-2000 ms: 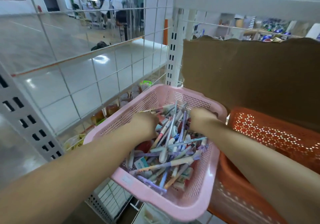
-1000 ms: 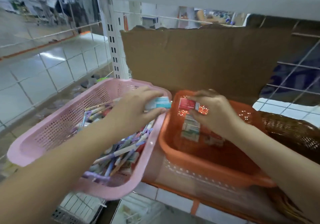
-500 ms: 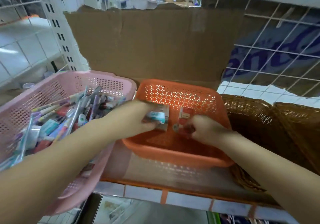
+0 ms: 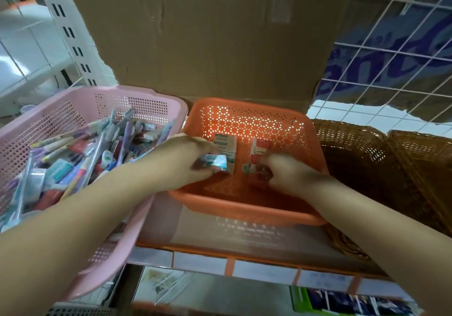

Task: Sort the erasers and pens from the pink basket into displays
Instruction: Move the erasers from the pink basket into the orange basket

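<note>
Erasers: two are in the hands, low inside the orange basket (image 4: 244, 214). The rest lie mixed with pens (image 4: 97, 144) in the pink basket (image 4: 146, 94), just to its left.
Left hand (image 4: 181, 161): pinches a teal eraser (image 4: 215, 164) between thumb and fingers, at the near end of the teal row (image 4: 226, 144).
Right hand (image 4: 286, 174): fingers curl round a red eraser (image 4: 255, 177), at the near end of the red row (image 4: 261, 148).
Step in hand: by my judgement, adding each eraser to the row of its own colour.
Doing it well: turn each eraser to match the ones already laid, and set it flat against the last one in its row. Let go only once it sits on the basket floor. The two rows should not be nudged together, so each hand should lift straight out.
Next pick: the pink basket is a tangle, so erasers under pens may need digging out one at a time.
Hidden: both hands cover the near ends of the rows, so the count and the fit there cannot be seen. The right fingertips are out of sight.
Hard to make out: the eraser labels are blurred, and the woven baskets (image 4: 354, 159) on the right show no contents from here.
Cut off: the pink basket's left side runs out of frame.
</note>
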